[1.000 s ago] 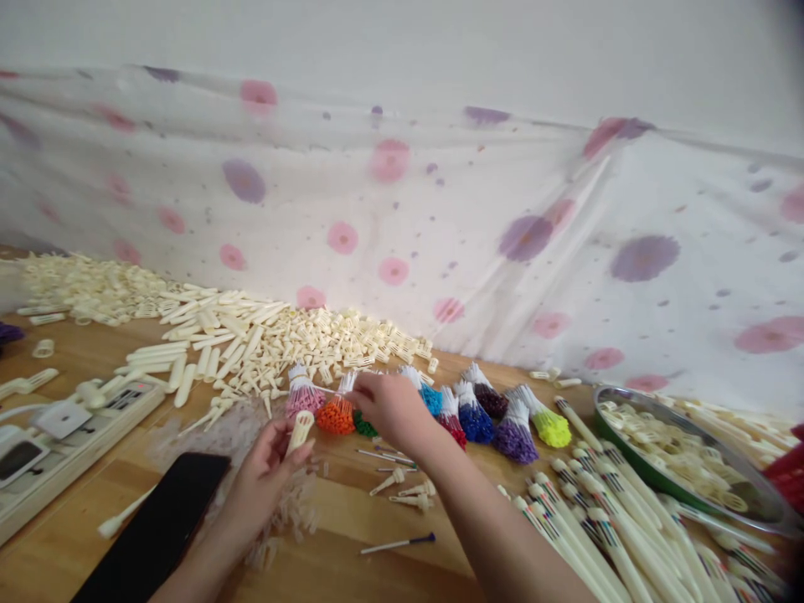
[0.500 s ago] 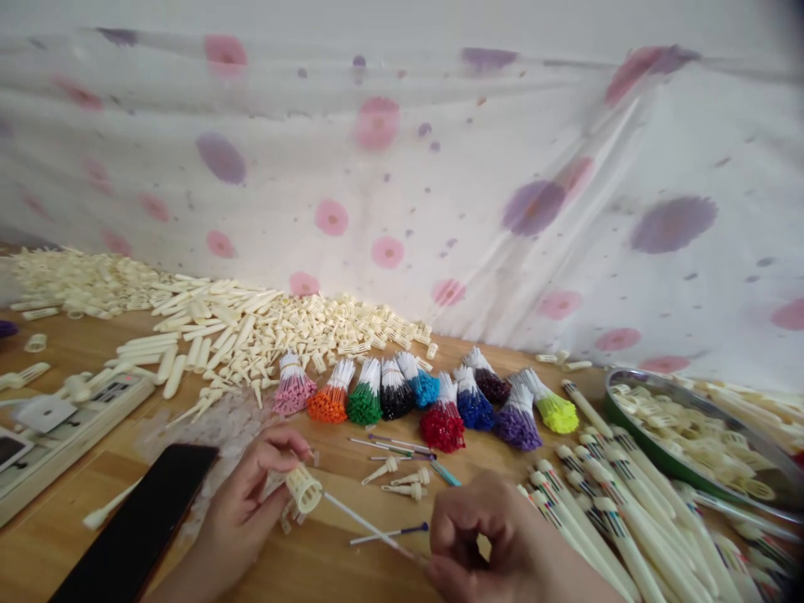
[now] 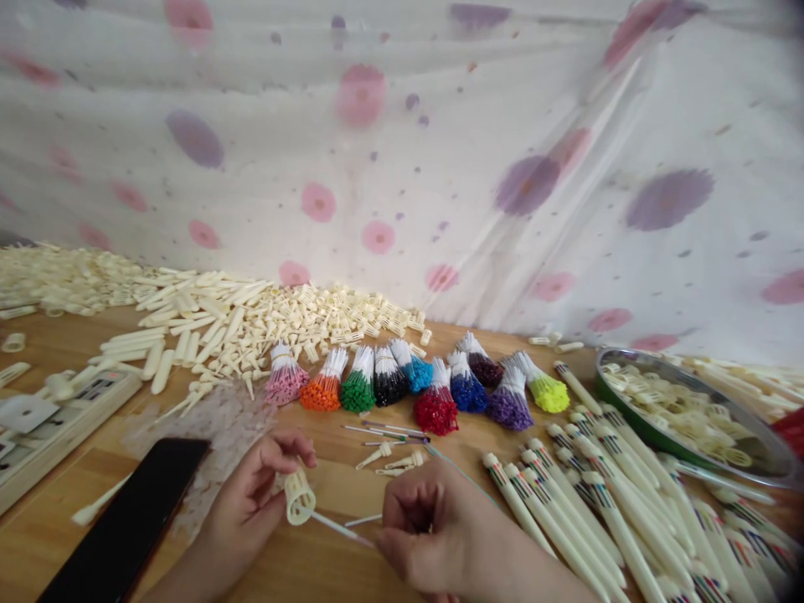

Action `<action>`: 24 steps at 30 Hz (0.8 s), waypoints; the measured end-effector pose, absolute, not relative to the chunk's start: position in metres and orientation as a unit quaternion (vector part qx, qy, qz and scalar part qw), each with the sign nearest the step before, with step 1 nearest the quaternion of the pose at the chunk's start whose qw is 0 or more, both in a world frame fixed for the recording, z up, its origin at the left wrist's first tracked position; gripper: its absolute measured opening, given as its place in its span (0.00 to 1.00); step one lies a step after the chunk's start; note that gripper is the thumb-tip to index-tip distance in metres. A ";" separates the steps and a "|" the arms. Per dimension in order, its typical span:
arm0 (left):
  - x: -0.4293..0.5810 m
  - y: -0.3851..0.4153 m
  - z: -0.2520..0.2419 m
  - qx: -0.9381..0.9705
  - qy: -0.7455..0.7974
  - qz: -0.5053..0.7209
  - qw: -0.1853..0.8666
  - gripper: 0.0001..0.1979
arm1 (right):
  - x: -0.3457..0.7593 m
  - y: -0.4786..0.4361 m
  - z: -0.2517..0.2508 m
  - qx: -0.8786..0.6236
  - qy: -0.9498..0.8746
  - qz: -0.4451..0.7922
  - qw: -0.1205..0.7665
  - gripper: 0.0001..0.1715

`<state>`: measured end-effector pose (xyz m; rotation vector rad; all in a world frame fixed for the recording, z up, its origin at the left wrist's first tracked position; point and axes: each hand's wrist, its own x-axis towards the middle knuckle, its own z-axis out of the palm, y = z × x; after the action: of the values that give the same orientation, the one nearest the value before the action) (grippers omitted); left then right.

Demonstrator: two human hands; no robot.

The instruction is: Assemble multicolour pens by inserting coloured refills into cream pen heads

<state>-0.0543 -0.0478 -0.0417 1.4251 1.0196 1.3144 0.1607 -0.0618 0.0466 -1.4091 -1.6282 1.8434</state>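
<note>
My left hand (image 3: 248, 494) is closed around a short cream slotted pen sleeve (image 3: 299, 499), its open end facing right. Between the thumb and finger of my right hand (image 3: 433, 519) is a thin white pen refill (image 3: 342, 529), pinkish near the fingertips. The refill's far end reaches the sleeve's opening; how deep it sits I cannot tell. Just beyond my right hand lie several loose refills (image 3: 384, 432) and cream pointed pen tips (image 3: 375, 456), partly hidden by that hand.
Bundles of coloured refills (image 3: 436, 410) stand across the middle. Cream pen parts (image 3: 301, 314) are heaped behind. Multicolour pens (image 3: 603, 511) and a green-sided bowl (image 3: 628, 427) of slotted parts lie right. A black phone (image 3: 126, 519), clear plastic bits (image 3: 219, 427) and a power strip (image 3: 69, 435) are left.
My right hand has moved left, closer to the sleeve, and less of the refill shows between the hands. The camera view has shifted slightly.
</note>
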 end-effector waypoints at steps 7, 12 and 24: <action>-0.050 -0.048 -0.044 0.538 0.440 0.540 0.475 0.08 | 0.143 -0.066 0.042 -0.569 -0.588 0.546 0.181 0.17; -0.046 -0.047 -0.046 0.551 0.426 0.538 0.474 0.08 | 0.141 -0.066 0.043 -0.572 -0.576 0.563 0.156 0.19; -0.045 -0.049 -0.045 0.566 0.437 0.522 0.465 0.05 | 0.138 -0.068 0.024 -0.555 -0.643 0.486 0.207 0.17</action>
<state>-0.0449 -0.0489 -0.0446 1.3899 1.0739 1.2819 0.1379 -0.0679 0.0241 -1.5465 -1.7898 1.3539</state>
